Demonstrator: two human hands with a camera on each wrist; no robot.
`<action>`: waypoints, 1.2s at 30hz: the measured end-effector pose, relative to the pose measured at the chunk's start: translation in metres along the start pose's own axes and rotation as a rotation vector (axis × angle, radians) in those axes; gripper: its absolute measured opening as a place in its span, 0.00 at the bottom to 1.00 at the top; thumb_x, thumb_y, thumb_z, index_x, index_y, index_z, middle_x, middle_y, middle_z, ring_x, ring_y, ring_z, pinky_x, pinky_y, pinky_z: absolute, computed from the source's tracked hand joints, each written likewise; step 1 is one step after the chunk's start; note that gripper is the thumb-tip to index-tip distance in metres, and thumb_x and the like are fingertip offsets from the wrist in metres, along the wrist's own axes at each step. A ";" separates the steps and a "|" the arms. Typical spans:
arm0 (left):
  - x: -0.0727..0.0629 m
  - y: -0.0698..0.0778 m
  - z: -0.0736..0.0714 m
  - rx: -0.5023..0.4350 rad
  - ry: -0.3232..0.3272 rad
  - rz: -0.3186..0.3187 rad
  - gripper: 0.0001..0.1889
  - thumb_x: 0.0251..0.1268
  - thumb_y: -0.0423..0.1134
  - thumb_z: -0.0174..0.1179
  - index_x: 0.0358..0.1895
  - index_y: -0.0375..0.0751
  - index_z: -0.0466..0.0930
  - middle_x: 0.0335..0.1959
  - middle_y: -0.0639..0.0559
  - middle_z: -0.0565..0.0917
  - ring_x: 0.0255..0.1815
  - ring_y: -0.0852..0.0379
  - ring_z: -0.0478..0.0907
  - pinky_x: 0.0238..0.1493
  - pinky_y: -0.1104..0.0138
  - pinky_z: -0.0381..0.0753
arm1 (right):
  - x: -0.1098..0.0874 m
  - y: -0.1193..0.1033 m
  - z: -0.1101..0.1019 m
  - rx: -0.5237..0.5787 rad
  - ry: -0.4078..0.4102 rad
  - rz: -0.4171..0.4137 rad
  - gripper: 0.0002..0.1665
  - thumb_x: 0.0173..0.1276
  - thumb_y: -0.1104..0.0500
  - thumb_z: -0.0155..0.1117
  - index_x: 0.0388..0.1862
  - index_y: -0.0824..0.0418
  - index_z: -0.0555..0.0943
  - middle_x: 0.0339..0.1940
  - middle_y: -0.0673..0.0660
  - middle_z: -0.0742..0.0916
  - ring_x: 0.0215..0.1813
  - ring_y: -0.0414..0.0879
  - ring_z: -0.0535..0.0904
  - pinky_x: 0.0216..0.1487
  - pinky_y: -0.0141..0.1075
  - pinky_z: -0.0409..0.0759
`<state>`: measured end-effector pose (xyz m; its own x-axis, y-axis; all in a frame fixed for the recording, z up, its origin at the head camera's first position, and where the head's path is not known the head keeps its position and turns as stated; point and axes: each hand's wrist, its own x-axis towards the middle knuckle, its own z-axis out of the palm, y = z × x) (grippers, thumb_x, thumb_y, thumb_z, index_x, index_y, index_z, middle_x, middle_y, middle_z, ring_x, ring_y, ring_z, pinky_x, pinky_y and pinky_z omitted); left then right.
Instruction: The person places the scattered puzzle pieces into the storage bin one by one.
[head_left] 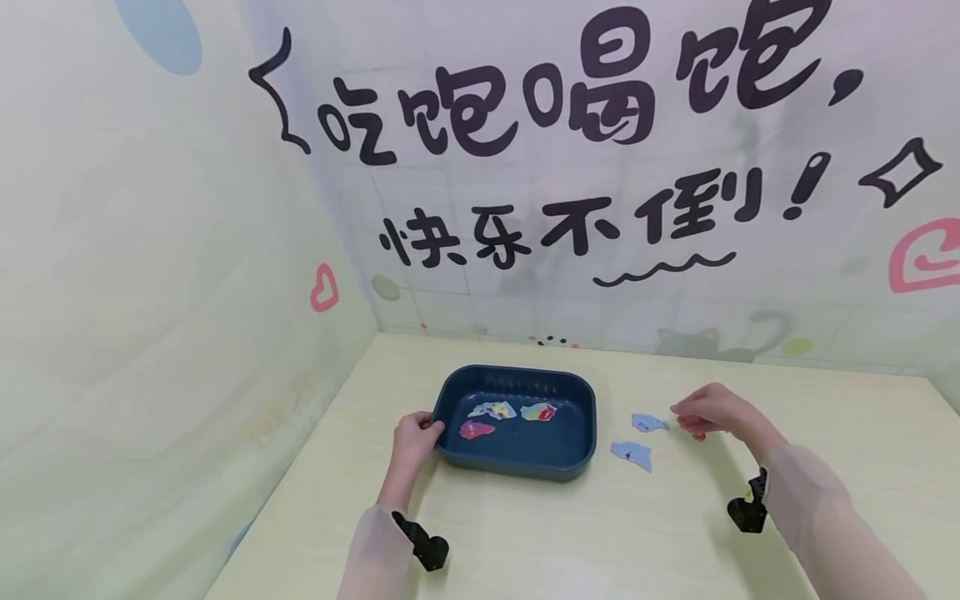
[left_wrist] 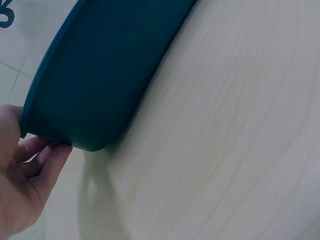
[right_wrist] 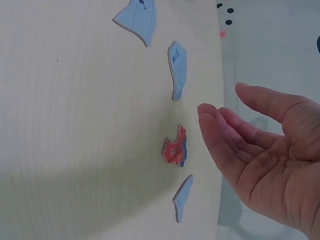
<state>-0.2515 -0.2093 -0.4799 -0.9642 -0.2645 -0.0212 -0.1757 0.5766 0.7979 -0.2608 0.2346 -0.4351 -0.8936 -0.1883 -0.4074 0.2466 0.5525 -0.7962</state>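
Observation:
My left hand [head_left: 415,442] grips the left end of a dark blue rectangular tray [head_left: 517,468], thumb at the rim and fingers under it in the left wrist view. Inside lie a red puzzle piece [head_left: 476,429], a white and yellow one [head_left: 495,410] and a multicoloured one [head_left: 538,412]. Right of the tray, my right hand [head_left: 720,410] hovers with relaxed fingers, thumb apart, nothing between them. A red and blue puzzle piece [right_wrist: 175,150] lies below it, partly hidden in the head view. Beside it is a narrow light blue piece [right_wrist: 183,198].
Two more light blue pieces, a pointed one [head_left: 648,422] and a broader one [head_left: 633,454], lie on the pale wooden table [head_left: 525,542] between tray and right hand. A printed cloth wall [head_left: 480,308] stands along the back edge, another at the left.

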 end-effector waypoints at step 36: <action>-0.003 0.003 -0.001 -0.018 -0.009 -0.010 0.15 0.55 0.33 0.55 0.43 0.25 0.78 0.34 0.37 0.81 0.35 0.52 0.75 0.36 0.64 0.77 | 0.000 0.016 0.017 -0.411 0.342 0.097 0.20 0.50 0.56 0.66 0.26 0.69 0.69 0.24 0.60 0.73 0.28 0.51 0.67 0.27 0.37 0.67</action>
<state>-0.2489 -0.2080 -0.4766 -0.9643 -0.2627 -0.0347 -0.1817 0.5599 0.8084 -0.2503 0.2298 -0.4552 -0.9621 0.1161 -0.2467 0.2278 0.8394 -0.4935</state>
